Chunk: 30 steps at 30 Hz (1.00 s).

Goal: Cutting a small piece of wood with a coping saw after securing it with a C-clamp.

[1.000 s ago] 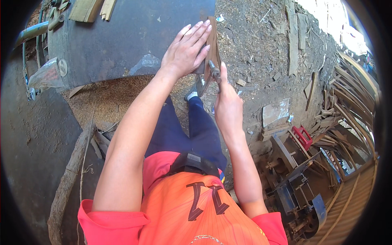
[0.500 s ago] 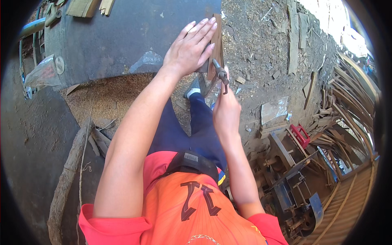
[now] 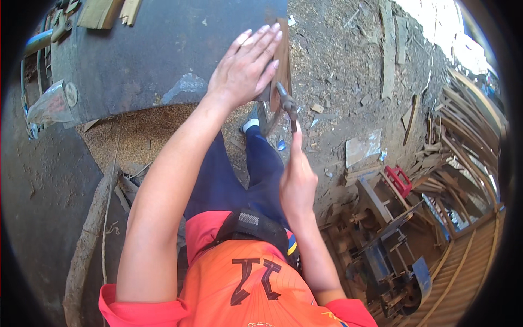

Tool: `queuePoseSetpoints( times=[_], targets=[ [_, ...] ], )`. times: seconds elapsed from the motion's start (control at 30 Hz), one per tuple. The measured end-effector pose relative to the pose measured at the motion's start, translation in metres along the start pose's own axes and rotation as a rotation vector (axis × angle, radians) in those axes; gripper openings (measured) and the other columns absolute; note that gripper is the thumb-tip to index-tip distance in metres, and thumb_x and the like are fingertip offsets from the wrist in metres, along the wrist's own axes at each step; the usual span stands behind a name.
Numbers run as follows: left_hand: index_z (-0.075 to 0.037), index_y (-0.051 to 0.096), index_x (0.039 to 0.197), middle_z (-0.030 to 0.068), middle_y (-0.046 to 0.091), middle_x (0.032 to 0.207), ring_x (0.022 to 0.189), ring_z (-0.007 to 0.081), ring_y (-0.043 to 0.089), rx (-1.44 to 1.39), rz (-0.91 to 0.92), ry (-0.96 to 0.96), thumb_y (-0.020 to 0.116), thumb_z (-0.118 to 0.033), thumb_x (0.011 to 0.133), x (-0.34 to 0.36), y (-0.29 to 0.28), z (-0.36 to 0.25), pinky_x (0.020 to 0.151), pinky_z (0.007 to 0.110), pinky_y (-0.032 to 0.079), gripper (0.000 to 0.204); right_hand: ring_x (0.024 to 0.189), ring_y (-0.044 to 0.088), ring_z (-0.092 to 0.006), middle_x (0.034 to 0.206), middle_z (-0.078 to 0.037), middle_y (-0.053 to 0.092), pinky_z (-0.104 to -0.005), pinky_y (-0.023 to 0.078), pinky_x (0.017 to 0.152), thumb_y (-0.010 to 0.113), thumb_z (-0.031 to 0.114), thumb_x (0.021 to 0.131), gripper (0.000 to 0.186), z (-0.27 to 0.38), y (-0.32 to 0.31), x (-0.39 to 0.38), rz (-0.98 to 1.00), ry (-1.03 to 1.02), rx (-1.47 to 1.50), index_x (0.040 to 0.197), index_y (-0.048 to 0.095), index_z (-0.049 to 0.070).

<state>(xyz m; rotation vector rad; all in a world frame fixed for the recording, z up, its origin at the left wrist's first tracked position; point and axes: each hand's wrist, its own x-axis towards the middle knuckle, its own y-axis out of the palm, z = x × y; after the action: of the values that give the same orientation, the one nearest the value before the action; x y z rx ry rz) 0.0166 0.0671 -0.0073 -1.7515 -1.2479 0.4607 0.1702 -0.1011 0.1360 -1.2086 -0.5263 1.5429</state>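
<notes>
The left hand (image 3: 242, 72) lies flat, gripping nothing, likely to steady the wood strip (image 3: 283, 61) at the table's (image 3: 158, 52) right edge. The right hand (image 3: 298, 186) points at the near clamp (image 3: 289, 105); its grip I can't tell.

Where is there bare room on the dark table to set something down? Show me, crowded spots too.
The widest free patch of the dark table lies between the wood pieces and the left hand. Crowded: the right edge, with that hand, the brown strip and the clamp; the near left corner, with a plastic bag.
</notes>
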Motion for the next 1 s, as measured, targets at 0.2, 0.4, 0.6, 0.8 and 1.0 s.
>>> queuePoseSetpoints(
  times=[0.2, 0.4, 0.6, 0.8, 1.0],
  targets=[
    [-0.008, 0.048, 0.161, 0.0075, 0.048, 0.166, 0.153, 0.023, 0.044, 0.016, 0.003, -0.008, 0.058, -0.03, 0.108, -0.005, -0.002, 0.003, 0.129, 0.044, 0.031, 0.057, 0.069, 0.065, -0.0391, 0.088, -0.021, 0.064, -0.05, 0.053, 0.063, 0.056, -0.011, 0.091, 0.085, 0.004, -0.002, -0.005, 0.039, 0.019, 0.016, 0.169, 0.029, 0.007],
    [-0.007, 0.049, 0.159, 0.0086, 0.048, 0.166, 0.152, 0.0249, 0.046, 0.037, -0.021, 0.015, 0.058, -0.029, 0.108, 0.005, -0.006, 0.006, 0.128, 0.045, 0.032, 0.057, 0.06, 0.065, -0.0368, 0.083, -0.018, 0.066, -0.0462, 0.053, 0.054, 0.054, -0.011, 0.092, 0.085, -0.001, 0.014, 0.048, -0.193, -0.174, 0.03, 0.17, 0.03, 0.01],
    [-0.005, 0.049, 0.159, 0.0084, 0.047, 0.166, 0.154, 0.0208, 0.044, 0.073, 0.012, 0.016, 0.052, -0.033, 0.11, 0.002, -0.006, 0.002, 0.131, 0.042, 0.029, 0.056, 0.064, 0.066, -0.0394, 0.084, -0.017, 0.065, -0.0487, 0.056, 0.057, 0.056, -0.01, 0.09, 0.088, 0.004, 0.009, 0.062, -0.117, -0.14, -0.102, 0.171, 0.028, 0.013],
    [-0.006, 0.045, 0.162, 0.0094, 0.045, 0.167, 0.153, 0.0252, 0.045, 0.0, 0.023, -0.004, 0.057, -0.03, 0.108, -0.001, 0.002, -0.002, 0.129, 0.044, 0.031, 0.06, 0.066, 0.067, -0.0403, 0.088, -0.019, 0.066, -0.051, 0.056, 0.061, 0.057, -0.009, 0.089, 0.089, 0.007, 0.017, 0.086, -0.17, -0.147, 0.01, 0.171, 0.029, 0.015],
    [-0.006, 0.046, 0.161, 0.0091, 0.046, 0.167, 0.154, 0.0248, 0.044, 0.02, 0.006, -0.001, 0.058, -0.031, 0.108, 0.002, -0.004, -0.001, 0.129, 0.044, 0.031, 0.06, 0.07, 0.068, -0.0429, 0.088, -0.021, 0.066, -0.0537, 0.055, 0.065, 0.056, -0.005, 0.092, 0.086, 0.011, 0.003, 0.06, -0.099, -0.085, -0.015, 0.17, 0.028, 0.014]
  ],
)
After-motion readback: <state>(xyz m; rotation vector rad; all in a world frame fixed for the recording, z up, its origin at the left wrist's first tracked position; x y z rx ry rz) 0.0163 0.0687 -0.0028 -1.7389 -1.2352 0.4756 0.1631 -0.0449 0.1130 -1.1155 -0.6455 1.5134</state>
